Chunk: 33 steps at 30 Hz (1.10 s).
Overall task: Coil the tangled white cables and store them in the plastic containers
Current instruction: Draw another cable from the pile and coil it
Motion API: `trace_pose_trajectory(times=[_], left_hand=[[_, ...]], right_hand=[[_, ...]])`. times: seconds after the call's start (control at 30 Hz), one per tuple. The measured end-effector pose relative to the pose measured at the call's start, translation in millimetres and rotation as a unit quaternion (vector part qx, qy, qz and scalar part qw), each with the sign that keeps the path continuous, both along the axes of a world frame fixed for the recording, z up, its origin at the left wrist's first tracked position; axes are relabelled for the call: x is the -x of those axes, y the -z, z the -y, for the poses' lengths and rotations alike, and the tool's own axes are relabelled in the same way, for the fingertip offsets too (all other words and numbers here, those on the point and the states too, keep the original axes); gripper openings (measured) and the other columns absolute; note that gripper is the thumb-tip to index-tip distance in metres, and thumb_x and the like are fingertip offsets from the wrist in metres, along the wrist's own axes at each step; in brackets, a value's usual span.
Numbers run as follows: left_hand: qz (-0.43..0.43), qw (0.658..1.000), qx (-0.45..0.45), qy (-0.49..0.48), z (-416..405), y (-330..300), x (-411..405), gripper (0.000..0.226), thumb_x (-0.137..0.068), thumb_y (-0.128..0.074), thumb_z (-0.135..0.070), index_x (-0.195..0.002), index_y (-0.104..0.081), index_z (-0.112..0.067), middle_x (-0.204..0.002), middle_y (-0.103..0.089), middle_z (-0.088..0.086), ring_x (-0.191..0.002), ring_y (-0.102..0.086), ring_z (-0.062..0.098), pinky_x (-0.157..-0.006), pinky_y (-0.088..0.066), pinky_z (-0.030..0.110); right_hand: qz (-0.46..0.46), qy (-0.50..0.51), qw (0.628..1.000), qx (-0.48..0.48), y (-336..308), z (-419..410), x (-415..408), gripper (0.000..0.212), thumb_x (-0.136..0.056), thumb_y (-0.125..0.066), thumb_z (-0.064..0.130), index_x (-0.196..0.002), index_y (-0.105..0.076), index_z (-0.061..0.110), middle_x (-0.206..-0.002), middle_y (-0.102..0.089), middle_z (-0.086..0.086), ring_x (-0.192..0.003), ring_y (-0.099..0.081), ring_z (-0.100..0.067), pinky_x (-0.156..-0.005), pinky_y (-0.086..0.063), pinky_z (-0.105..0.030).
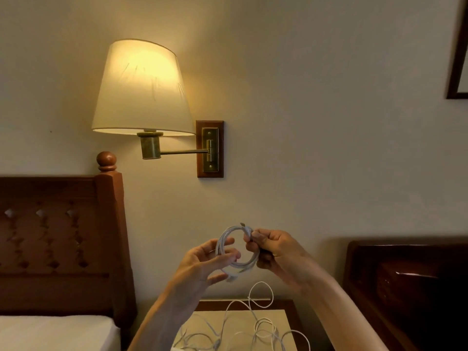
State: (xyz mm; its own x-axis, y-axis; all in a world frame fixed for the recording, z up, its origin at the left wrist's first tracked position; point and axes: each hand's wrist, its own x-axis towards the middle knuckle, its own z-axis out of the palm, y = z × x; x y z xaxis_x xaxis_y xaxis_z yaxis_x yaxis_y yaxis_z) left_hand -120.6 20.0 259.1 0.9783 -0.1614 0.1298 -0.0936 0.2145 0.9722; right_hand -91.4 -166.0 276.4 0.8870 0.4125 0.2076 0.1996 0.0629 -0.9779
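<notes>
A white cable wound into a small coil point(228, 236) is held up in front of the wall. My left hand point(207, 264) grips the coil's left side between thumb and fingers. My right hand point(273, 252) pinches the coil's upper right, where a cable end sticks up. Below the hands, more tangled white cables point(253, 325) lie in loose loops on the bedside table point(288, 323). No plastic container is in view.
A lit wall lamp point(141, 89) hangs above on a brass arm. A wooden headboard point(63, 239) and a white bed point(55, 333) stand on the left. Dark wooden furniture point(410, 282) stands on the right. A picture frame's corner point(455, 72) shows at the top right.
</notes>
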Motion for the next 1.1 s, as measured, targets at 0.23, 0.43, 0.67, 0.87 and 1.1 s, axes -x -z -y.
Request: trace_pose_trajectory(times=[0.23, 0.43, 0.67, 0.87, 1.1], left_hand=[[0.256, 0.89, -0.373, -0.052, -7, -9, -7, 0.096, -0.059, -0.07, -0.074, -0.141, -0.031, -0.044, -0.124, -0.056, -0.021, -0.115, -0.052, 0.0, -0.093, -0.045, 0.023], [0.319, 0.776, -0.541, -0.053, -1, -27, -8, 0.05, -0.08, -0.041, -0.065, -0.098, -0.062, -0.024, -0.083, -0.062, -0.007, -0.076, -0.054, 0.009, -0.067, -0.043, 0.025], [0.222, 0.904, -0.366, 0.012, -4, -22, -17, 0.034, -0.099, -0.042, -0.034, -0.083, -0.06, -0.01, -0.068, -0.06, -0.003, -0.061, -0.055, 0.006, -0.063, -0.045, 0.024], [0.243, 0.923, -0.288, -0.079, -14, -5, -24, 0.035, -0.096, -0.041, -0.037, -0.083, -0.056, -0.008, -0.064, -0.045, -0.007, -0.058, -0.039, 0.006, -0.057, -0.034, 0.025], [0.263, 0.935, -0.23, -0.053, -9, -1, -29, 0.03, -0.1, -0.044, -0.027, -0.078, -0.054, -0.01, -0.061, -0.048, -0.007, -0.059, -0.04, 0.006, -0.056, -0.035, 0.018]], right_hand=[[0.147, 0.06, 0.953, 0.259, -16, 4, -1, 0.028, -0.1, -0.049, 0.03, -0.093, -0.075, 0.019, -0.074, -0.065, 0.002, -0.072, -0.057, -0.011, -0.073, -0.046, -0.029], [0.207, 0.017, 0.916, 0.342, -31, 2, -2, 0.025, -0.097, -0.054, 0.028, -0.093, -0.076, 0.017, -0.085, -0.071, -0.007, -0.083, -0.062, -0.026, -0.078, -0.053, -0.04], [0.267, 0.138, 0.918, 0.26, -23, 1, -9, 0.013, -0.09, -0.065, 0.021, -0.096, -0.075, 0.017, -0.077, -0.07, 0.014, -0.072, -0.066, 0.0, -0.065, -0.052, -0.014], [0.258, 0.234, 0.929, 0.129, 2, 6, -2, 0.016, -0.082, -0.065, 0.035, -0.095, -0.074, 0.031, -0.087, -0.073, 0.018, -0.083, -0.065, -0.005, -0.068, -0.056, -0.02], [0.219, 0.218, 0.939, 0.148, 9, -4, 6, 0.023, -0.079, -0.077, 0.021, -0.098, -0.064, 0.022, -0.084, -0.071, 0.007, -0.077, -0.069, -0.003, -0.069, -0.057, -0.02]])
